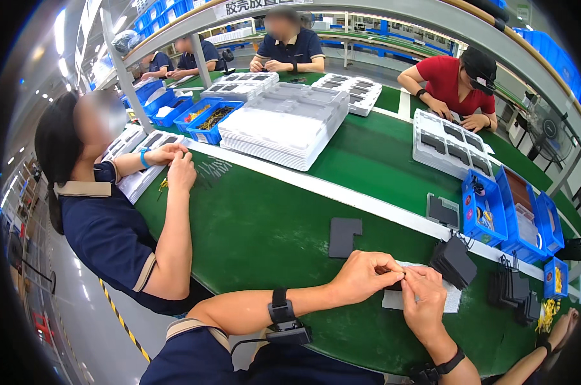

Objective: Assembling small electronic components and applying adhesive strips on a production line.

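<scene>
Fingertips of my left hand (366,277) and my right hand (425,294) meet in a pinch, both closed. Whatever they hold between them is too small or too hidden to make out. Below them a white sheet (451,300) lies on the green table, with part of a dark flat piece (393,300) showing under my fingers. Just beyond my left hand rests a black flat plate (342,237) with a notched corner. To the right of my hands leans a stack of black flat pieces (456,262) with thin leads.
More black stacks (509,289) and yellow strips (547,316) lie right, near another person's hand (563,328). Blue bins (486,208) stand at the right. White trays (284,125) are piled across the white strip. A person (120,218) works close on my left; others sit beyond.
</scene>
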